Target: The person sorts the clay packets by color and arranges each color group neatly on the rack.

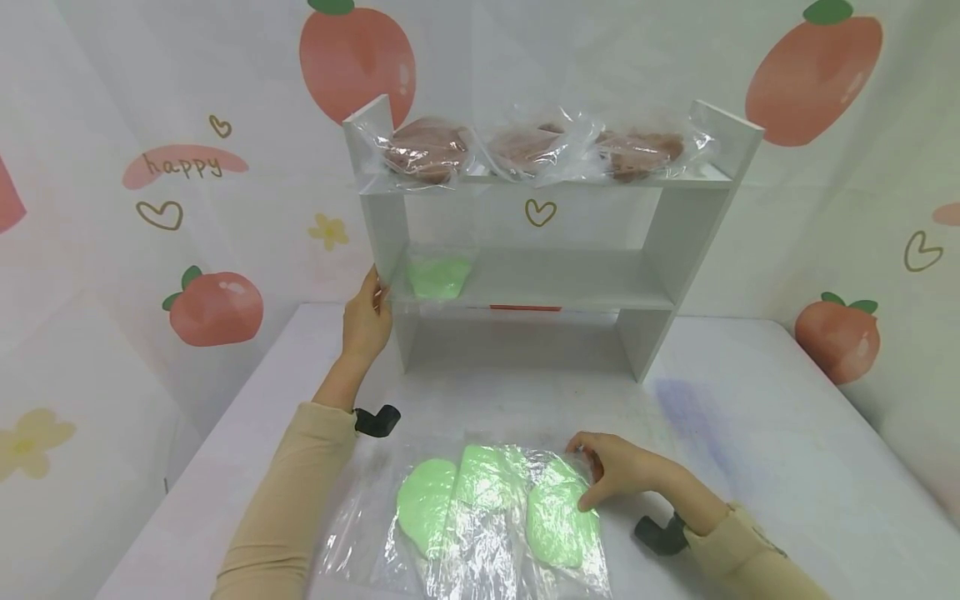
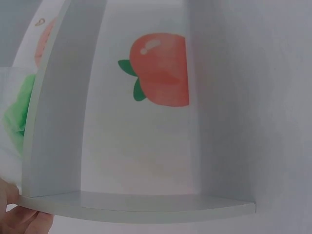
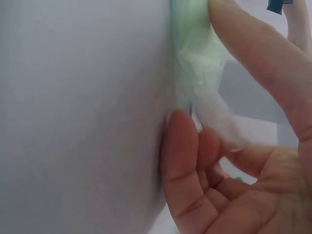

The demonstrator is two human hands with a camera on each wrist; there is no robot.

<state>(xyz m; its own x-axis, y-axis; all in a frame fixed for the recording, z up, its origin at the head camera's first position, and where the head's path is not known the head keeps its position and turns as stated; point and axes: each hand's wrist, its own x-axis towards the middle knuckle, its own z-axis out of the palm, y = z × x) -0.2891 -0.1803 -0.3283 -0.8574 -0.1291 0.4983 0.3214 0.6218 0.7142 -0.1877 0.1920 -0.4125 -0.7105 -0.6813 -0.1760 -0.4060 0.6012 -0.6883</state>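
My left hand (image 1: 367, 321) grips the left side panel of a white shelf unit (image 1: 517, 287) at the height of its middle shelf. In the left wrist view, fingers (image 2: 29, 222) wrap the panel's edge near a bagged green piece. My right hand (image 1: 618, 467) is at the upper right edge of a clear plastic bag with a flat, light-green piece (image 1: 555, 521) inside, lying on the table. The right wrist view shows its curled fingers (image 3: 181, 151) pinching the film at the bag's edge, low against the tabletop, with the thumb over the green piece.
Two more bagged green pieces, a rounded one (image 1: 426, 504) and a squarer one (image 1: 482, 477), lie left of it, bags overlapping. Another green bag (image 1: 440, 277) sits on the middle shelf's left. Three bagged brown pieces (image 1: 427, 152) line the top shelf. A printed cloth hangs behind.
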